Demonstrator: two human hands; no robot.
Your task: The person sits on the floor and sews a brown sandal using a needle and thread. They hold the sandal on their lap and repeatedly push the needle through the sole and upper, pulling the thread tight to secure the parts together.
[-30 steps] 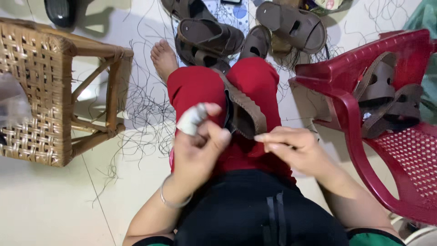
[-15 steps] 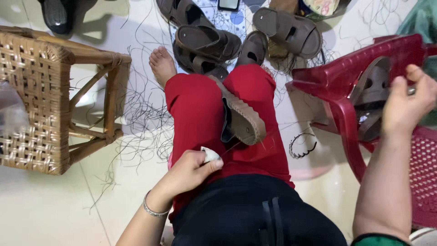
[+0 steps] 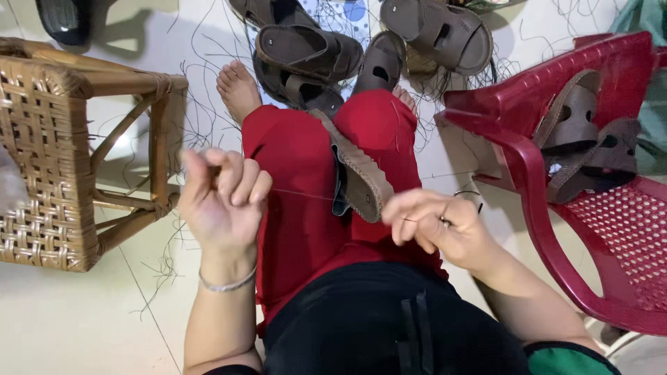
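A brown sandal (image 3: 358,170) stands on its edge, clamped between my knees in red trousers (image 3: 299,187). A thin thread (image 3: 306,196) runs taut from the sandal out to my left hand (image 3: 222,198), which is raised left of the knees with its fingers pinched on the thread. My right hand (image 3: 434,226) sits just right of the sandal's sole, fingers closed on the thread and what looks like a small needle. My bare foot (image 3: 237,89) rests on the floor beyond the knees.
A woven cane stool (image 3: 62,153) stands at the left. A red plastic chair (image 3: 590,180) at the right holds two brown sandals (image 3: 583,142). Several more sandals (image 3: 313,52) lie on the floor ahead. Loose dark threads are scattered over the pale tiles.
My right hand came down from beside the red chair to the sandal's sole. My left hand rose from my lap and now pulls the thread out to the left.
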